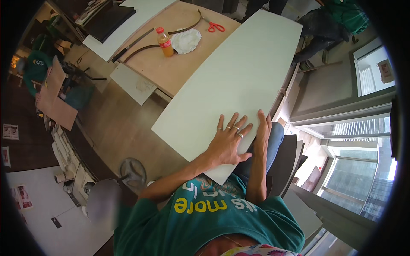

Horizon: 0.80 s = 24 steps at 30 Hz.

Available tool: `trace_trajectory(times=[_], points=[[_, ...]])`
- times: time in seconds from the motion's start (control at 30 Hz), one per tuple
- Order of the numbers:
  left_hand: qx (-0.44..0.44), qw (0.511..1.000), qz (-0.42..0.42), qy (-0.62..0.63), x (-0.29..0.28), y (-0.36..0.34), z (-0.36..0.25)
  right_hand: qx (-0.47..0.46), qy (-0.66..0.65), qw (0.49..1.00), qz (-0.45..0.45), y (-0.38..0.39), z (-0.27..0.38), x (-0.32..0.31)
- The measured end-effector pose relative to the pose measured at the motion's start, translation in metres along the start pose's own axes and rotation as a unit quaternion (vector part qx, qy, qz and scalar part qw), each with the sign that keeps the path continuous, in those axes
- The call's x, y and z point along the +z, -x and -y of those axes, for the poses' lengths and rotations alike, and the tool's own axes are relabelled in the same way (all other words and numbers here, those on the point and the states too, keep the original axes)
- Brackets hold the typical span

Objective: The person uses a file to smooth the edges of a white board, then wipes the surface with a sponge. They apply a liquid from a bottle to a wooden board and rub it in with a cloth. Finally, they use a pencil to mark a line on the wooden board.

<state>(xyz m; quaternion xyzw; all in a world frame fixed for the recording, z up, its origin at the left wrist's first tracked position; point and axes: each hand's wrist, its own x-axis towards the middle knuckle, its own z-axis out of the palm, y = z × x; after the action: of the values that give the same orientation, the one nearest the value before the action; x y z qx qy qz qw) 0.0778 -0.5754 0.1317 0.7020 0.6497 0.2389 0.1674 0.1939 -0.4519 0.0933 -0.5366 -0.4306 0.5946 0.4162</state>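
Observation:
A long white board (239, 64) lies across a plywood-topped table (188, 77), its near corner reaching toward my shirt. My left hand (228, 141) rests flat on the board with fingers spread and rings on several of them. At the board's right edge is my right hand (263, 128), its fingers stretched out along the edge, with the palm side hidden. Neither hand grips anything that shows.
On the plywood stand a bottle of orange drink (165, 42), a white powdery heap (186, 41), red-handled scissors (213, 26) and curved dark strips (143, 50). A person (36, 70) at left handles a brown panel (60, 102). Another person stands far right; windows (350, 170) line the right.

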Motion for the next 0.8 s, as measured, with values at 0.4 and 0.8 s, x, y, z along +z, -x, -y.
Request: trace_trajectory(times=[0.4, 0.8], points=[[0.04, 0.967, -0.108, 0.227, -0.104, -0.002, 0.044, -0.205, 0.176, 0.96, 0.068, 0.021, 0.11, 0.087], [-0.123, 0.972, 0.066, 0.188, -0.271, -0.002, 0.084, -0.301, -0.02, 0.936, 0.179, 0.008, 0.111, 0.212]])
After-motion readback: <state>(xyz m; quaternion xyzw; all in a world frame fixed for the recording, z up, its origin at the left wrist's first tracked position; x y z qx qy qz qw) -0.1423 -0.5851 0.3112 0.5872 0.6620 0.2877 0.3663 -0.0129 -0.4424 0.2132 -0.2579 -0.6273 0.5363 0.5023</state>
